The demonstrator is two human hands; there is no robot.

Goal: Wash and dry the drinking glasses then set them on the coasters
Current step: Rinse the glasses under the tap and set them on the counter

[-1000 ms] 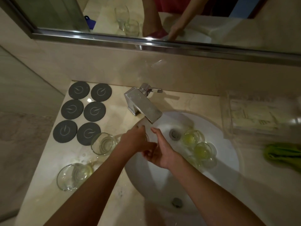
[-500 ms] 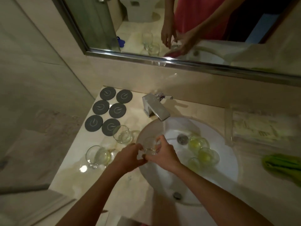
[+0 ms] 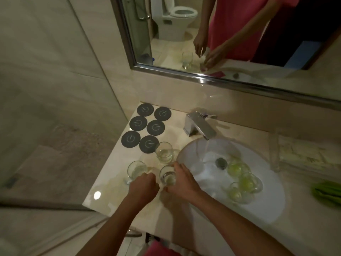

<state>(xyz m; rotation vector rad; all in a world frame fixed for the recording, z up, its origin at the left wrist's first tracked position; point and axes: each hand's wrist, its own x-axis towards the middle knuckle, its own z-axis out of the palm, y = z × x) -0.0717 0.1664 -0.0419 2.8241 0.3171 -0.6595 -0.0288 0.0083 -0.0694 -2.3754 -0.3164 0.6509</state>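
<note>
beige counter [image 3: 118,198]: right hand [image 3: 182,180] grips upright glass [image 3: 167,176]; left hand [image 3: 143,187] curled, empty, beside it

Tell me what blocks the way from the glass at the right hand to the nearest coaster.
The glass at the right hand has another glass standing between it and the nearest coaster, touching or overlapping that coaster's edge.

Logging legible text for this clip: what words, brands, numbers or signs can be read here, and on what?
No words or numbers can be read.
Coasters: all six bear a pale power-button sign, a ring with a short stroke; no lettering.
Clear tray right of the sink: faint greenish print on what lies in it, too blurred to read.
Faucet, glasses, green cloth: no markings visible.
</note>
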